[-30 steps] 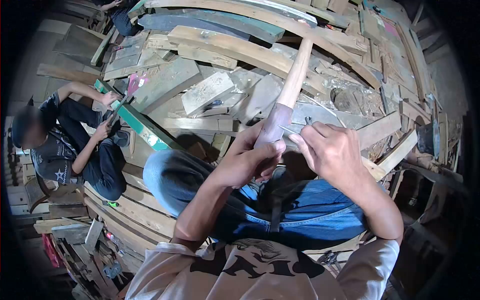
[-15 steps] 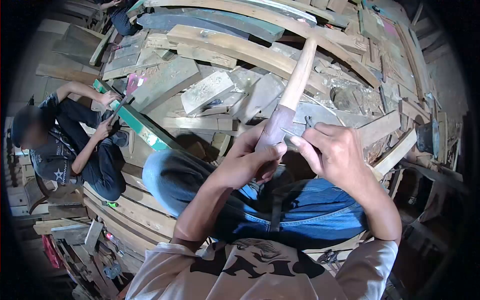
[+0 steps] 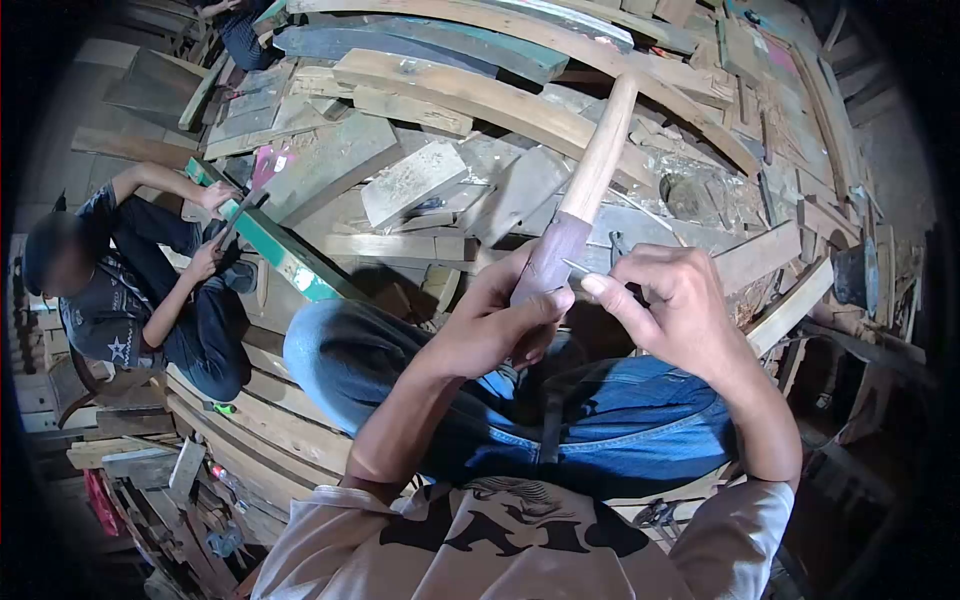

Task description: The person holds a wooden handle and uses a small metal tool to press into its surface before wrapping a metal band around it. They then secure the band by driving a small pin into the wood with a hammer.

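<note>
My left hand (image 3: 500, 315) is wrapped around the near end of a tapered wooden stick (image 3: 600, 165), which points away from me and slightly right. Its lower part is a smooth purple-grey section (image 3: 558, 255), with my left thumb pressed along it. Between thumb and curled fingers, my right hand (image 3: 665, 300) pinches a thin pointed metal tool (image 3: 573, 264). The tool's tip is right at the purple-grey section; the rest of it is hidden in my grip. Just beyond my right knuckles shows a small dark metal piece (image 3: 617, 243).
Planks and offcuts surround me, among them a long curved beam (image 3: 470, 98) and a pale block (image 3: 415, 183). At left sits a person (image 3: 130, 290) holding a blade-like tool on a green-painted board (image 3: 285, 255). Another person (image 3: 248, 40) is partly visible at the top left.
My right hand has shifted slightly, with its fingers and wrist turned a little. The stick's far end has moved marginally right. My left hand keeps its hold.
</note>
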A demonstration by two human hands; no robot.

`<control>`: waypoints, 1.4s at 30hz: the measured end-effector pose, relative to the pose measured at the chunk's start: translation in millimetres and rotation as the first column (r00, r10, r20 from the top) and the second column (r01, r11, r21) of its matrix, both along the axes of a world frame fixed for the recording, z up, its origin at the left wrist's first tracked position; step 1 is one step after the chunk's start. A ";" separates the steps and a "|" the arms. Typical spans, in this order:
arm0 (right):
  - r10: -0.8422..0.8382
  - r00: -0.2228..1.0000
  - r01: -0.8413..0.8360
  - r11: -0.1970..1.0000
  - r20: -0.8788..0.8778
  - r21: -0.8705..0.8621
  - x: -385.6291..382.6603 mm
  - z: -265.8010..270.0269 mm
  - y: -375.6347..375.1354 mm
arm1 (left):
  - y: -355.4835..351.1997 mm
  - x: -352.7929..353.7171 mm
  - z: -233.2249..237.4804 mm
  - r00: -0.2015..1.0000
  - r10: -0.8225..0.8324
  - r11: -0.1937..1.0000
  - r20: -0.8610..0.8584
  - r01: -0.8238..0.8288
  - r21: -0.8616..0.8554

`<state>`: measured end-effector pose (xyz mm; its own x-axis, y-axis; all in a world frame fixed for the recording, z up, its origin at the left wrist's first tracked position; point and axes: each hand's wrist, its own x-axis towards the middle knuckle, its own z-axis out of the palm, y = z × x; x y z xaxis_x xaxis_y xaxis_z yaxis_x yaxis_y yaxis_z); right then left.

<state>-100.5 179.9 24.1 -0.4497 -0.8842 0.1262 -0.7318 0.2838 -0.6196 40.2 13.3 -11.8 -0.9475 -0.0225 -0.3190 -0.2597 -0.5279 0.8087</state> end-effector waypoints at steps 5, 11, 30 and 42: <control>-0.023 0.995 0.021 0.999 0.098 0.028 -2.9 -1.5 0.6 | 0.4 0.3 -2.5 1.000 -0.017 1.000 -0.003 0.017 -0.025; -0.011 0.999 0.010 1.000 0.049 0.024 -2.0 -2.3 0.8 | 1.8 -1.6 0.7 1.000 -0.012 0.999 0.029 0.013 -0.050; 0.028 0.955 -0.037 0.999 0.296 0.023 -9.3 -4.6 3.5 | 6.9 -2.9 -0.5 0.999 -0.001 0.998 0.046 0.004 -0.066; 0.147 0.973 -0.174 0.973 0.179 0.150 -6.9 -10.3 0.5 | 7.1 -4.1 0.4 0.999 -0.013 0.995 0.041 0.017 -0.103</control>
